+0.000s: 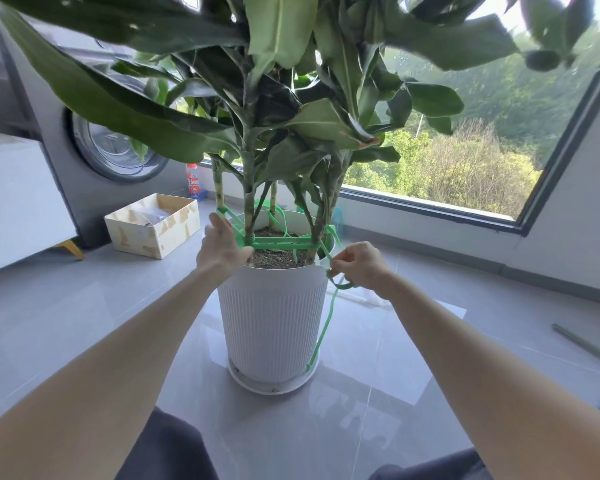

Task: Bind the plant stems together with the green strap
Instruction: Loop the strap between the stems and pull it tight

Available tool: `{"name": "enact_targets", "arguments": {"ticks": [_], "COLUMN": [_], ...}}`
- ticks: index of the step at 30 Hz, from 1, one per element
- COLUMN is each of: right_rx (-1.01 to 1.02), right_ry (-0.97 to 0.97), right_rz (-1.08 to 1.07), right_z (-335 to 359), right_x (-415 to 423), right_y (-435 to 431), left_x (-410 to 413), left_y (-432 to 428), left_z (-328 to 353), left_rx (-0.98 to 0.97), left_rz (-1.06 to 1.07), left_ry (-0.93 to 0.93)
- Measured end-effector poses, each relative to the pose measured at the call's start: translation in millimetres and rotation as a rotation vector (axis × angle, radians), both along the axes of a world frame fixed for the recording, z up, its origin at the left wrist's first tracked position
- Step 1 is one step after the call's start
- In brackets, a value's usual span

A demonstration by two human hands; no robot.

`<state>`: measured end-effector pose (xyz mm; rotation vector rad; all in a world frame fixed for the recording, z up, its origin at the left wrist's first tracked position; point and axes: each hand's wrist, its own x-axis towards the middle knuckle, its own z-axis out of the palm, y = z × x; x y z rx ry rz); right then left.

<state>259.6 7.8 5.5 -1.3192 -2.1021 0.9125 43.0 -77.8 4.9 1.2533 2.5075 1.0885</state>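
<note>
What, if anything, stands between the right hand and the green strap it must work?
Nothing visible does: the right hand already pinches the green strap beside the white pot rim, and the left hand rests against it at a stem.
</note>
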Motion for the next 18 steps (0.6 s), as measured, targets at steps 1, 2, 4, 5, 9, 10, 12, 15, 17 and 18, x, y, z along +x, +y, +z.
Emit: {"name": "enact_targets", "arguments": {"ticks": [1, 2, 4, 5, 9, 10, 12, 15, 17, 18], "right_rx": [-0.003, -0.004, 0.005, 0.011, 0.053, 0.040, -0.027, -0.110, -0.142, -0.165], "right_ry": [-0.004, -0.004, -0.009, -0.018, -0.056, -0.054, -0.046, -0.092, -0.141, -0.158], "right_rz": [0.002, -0.002, -0.018, -0.019, 0.043, 0.068, 0.110, 0.151, 0.193, 0.219], "right_z": [0.4, 0.4, -0.1, 0.0, 0.2, -0.6, -3.5, -9.0, -11.9, -13.0], "right_x": [1.9, 3.4, 6.8, 8.3, 11.7, 12.9, 16.0, 20.2, 22.9, 23.9], "right_y": [-0.9, -0.8, -0.3, -0.8, -6.0, -7.2, -7.2, -3.1, -1.5, -1.3], "left_x": [1.8, 2.6, 3.7, 4.5, 9.5, 11.0, 12.6, 14.4, 17.8, 20.3], "left_y": [-0.5, -0.3, -0.6, -0.9, -0.5, 0.2, 2.9, 8.9, 13.9, 16.3], "left_z": [1.5, 2.4, 3.3, 3.0, 1.5, 1.5, 0.9, -2.0, -4.2, -5.1], "left_rx": [-0.001, -0.006, -0.029, -0.043, -0.047, -0.036, -0.018, 0.003, 0.012, 0.016], "left_rz": [0.010, -0.003, -0.062, -0.090, -0.188, -0.211, -0.245, -0.264, -0.278, -0.284], "left_ry": [0.011, 0.030, 0.076, 0.089, 0.053, 0.023, -0.029, -0.137, -0.194, -0.210]}}
